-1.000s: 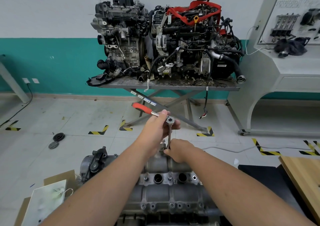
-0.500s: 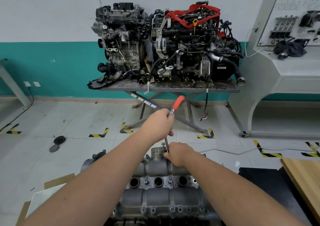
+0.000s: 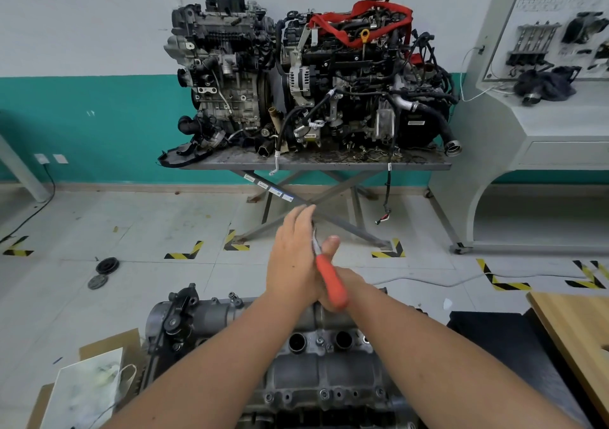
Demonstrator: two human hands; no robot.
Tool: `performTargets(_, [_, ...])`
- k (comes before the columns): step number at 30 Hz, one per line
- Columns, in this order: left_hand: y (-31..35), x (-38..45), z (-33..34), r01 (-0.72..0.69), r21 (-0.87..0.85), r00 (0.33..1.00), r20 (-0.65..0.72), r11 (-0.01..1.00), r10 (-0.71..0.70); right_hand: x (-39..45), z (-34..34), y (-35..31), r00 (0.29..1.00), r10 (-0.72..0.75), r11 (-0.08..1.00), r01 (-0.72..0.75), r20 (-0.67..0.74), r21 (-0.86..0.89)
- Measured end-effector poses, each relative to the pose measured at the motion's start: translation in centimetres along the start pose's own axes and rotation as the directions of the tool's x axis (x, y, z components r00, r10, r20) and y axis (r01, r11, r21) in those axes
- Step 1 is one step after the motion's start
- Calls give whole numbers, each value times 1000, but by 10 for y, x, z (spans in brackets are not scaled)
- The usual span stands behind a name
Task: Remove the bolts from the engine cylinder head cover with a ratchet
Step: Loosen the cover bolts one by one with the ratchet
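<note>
Ratchet orange-handled, tilted, above grey cylinder head cover.

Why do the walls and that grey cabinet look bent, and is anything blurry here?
Head view: the wide-angle lens bows straight edges, so the grey cabinet leans near the frame's edge. Lighting is soft and even, with no harsh glare. The left hand and the ratchet with its orange grip are slightly smeared; the engines on the table stay sharp.

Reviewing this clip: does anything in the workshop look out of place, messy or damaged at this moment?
Two round black parts lie loose on the open floor at left, away from any bench. Debris litters the lift table under the two engines, and a cable dangles off its edge. Nothing looks broken.
</note>
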State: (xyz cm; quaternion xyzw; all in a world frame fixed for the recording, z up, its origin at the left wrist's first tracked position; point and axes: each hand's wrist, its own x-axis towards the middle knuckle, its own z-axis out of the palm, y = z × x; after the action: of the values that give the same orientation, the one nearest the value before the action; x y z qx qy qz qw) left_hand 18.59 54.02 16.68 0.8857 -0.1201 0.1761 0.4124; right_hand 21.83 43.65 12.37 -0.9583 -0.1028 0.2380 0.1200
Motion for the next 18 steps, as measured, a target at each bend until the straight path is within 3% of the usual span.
performTargets(2, [0,-2,5,116,-372,992,-1,921,-126,4,1,0,999,18,1000,-19,-26,-5])
performTargets(4, [5,2,7,298,-613,942,63,732,-331,6,3,1,999,35,999,-36,-28,-16])
performTargets(6, [6,7,8,451,-703,864,188,550,-467,6,3,2,997,58,998,-59,-45,-9])
performTargets(10, [5,13,-1,454,-820,804,209,348,-556,7,3,1,995,94,996,-94,-37,-2])
performTargets(12, [6,18,-8,450,-829,821,237,332,-520,7,3,2,995,89,996,-89,-49,6])
performTargets(15, [7,20,-21,514,-757,844,361,403,-397,5,4,4,995,74,997,-74,-69,10])
performTargets(18, [4,22,-34,583,-678,813,488,449,-319,4,5,5,994,69,998,-68,-79,8])
